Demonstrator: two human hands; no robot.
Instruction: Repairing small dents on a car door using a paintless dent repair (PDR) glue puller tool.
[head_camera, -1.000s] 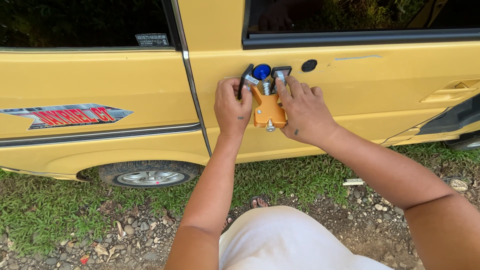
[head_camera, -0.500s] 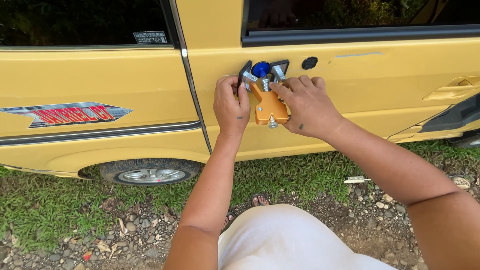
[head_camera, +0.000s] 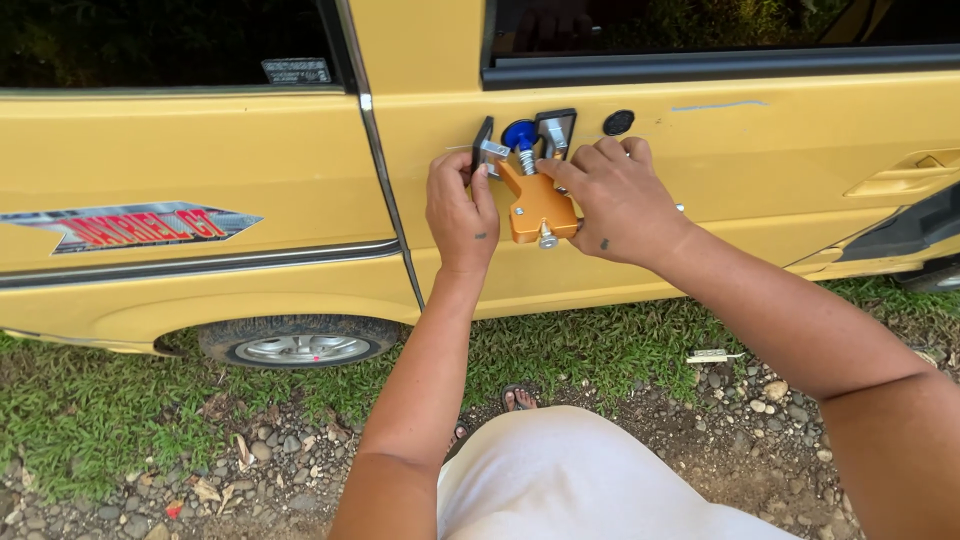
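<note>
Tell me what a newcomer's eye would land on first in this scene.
First, the orange puller tool with its blue knob, pressed against the yellow car door at the centre of the view. The left hand grips its left side and the right hand its right side. Lower left, a wheel stands on grass and gravel.

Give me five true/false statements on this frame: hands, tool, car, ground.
1. Both hands are on the orange tool. True.
2. The tool is pressed against a red car panel. False: the car door is yellow.
3. The tool's knob is blue. True.
4. The left hand hangs free by the wheel. False: it holds the tool's left side.
5. The ground is paved. False: grass and gravel.
</note>
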